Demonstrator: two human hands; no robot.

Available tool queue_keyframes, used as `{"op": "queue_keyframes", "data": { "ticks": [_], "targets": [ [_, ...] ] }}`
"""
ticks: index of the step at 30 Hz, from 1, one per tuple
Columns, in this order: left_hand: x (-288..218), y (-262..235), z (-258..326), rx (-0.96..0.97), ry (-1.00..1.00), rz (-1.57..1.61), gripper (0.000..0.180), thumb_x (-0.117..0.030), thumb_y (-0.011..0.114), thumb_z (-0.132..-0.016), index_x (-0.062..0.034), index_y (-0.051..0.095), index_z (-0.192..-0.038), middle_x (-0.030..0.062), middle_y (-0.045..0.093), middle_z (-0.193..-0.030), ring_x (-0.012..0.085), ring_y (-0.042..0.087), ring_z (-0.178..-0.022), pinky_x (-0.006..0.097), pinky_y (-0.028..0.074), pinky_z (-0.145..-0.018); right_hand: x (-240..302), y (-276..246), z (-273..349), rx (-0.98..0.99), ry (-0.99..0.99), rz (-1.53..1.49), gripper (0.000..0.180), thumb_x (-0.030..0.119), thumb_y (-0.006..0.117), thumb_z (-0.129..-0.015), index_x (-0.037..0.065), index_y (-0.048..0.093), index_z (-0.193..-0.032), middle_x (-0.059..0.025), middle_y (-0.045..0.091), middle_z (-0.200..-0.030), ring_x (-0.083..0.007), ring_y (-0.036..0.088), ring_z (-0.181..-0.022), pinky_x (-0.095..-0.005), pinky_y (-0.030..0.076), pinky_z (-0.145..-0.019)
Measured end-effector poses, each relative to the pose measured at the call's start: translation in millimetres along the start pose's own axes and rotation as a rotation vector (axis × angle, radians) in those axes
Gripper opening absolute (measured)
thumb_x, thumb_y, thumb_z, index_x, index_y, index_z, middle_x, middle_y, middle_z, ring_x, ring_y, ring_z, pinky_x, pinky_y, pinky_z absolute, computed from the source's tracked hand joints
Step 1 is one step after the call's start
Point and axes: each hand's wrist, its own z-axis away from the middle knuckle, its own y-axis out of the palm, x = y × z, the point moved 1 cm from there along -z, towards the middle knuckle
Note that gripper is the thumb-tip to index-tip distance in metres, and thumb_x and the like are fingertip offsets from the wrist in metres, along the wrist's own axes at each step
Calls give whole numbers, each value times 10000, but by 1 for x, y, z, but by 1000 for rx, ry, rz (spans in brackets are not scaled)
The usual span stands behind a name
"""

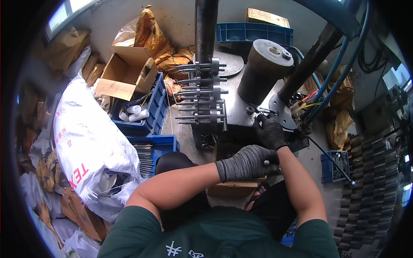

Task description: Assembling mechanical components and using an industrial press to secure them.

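My left hand (247,162), in a grey knit glove, reaches across my body and is closed around a small dark metal piece (266,163) near my right forearm. In a black glove, my right hand (269,131) presses on the grey machine table (236,101), fingers at a small metal part (262,112) beside a round flange (279,112). A rack of horizontal metal rods (200,92) stands on the table to the left of that hand. A dark cylinder (266,69) rises behind it.
Blue crates (148,122) with metal parts and white tubes sit left of the machine, next to a white woven sack (86,137) and an open cardboard box (127,71). Stacked dark metal rings (365,180) and a small blue bin (333,165) lie on the right. Blue hoses (340,56) run overhead.
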Motion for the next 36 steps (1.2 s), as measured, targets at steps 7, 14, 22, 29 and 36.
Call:
{"op": "queue_keyframes", "data": {
  "ticks": [7, 14, 22, 29, 36],
  "targets": [
    [4, 5, 8, 36, -39, -73, 257, -327, 694, -938, -132, 747, -1096, 146, 749, -918, 337, 735, -895, 438, 580, -840, -2, 2, -3, 49, 15, 3, 234, 273, 720, -875, 56, 702, -960, -238, 669, -950, -398, 696, -855, -523, 561, -754],
    [0, -11, 7, -36, -72, -177, 294, -351, 685, -934, -127, 734, -1117, 166, 739, -912, 347, 730, -895, 454, 577, -827, -10, -85, -57, -461, -75, -583, 134, 80, 770, -861, 41, 708, -974, -123, 682, -902, -244, 706, -868, -348, 561, -785],
    [1, -11, -1, -63, -39, -209, 297, -354, 680, -931, -117, 732, -1103, 163, 733, -900, 351, 728, -874, 460, 574, -806, -10, -163, -168, -625, -116, -242, 192, 154, 773, -914, 21, 738, -1048, -85, 737, -982, -168, 718, -888, -293, 552, -817],
    [5, -13, -1, -62, -49, -200, 291, -345, 688, -929, -116, 731, -1104, 158, 738, -923, 346, 728, -896, 453, 576, -818, -23, -153, -184, -368, 53, -315, 200, 191, 764, -928, 41, 790, -1057, -115, 754, -1061, -193, 726, -942, -317, 554, -863],
    [1, -23, 1, -130, -30, -39, 271, -301, 697, -943, -90, 716, -1113, 159, 741, -951, 337, 731, -939, 432, 575, -853, -29, -161, -157, -420, -262, -104, 350, 168, 706, -983, 34, 689, -1306, -107, 742, -1144, -183, 717, -1008, -313, 549, -918]
  ]
}}
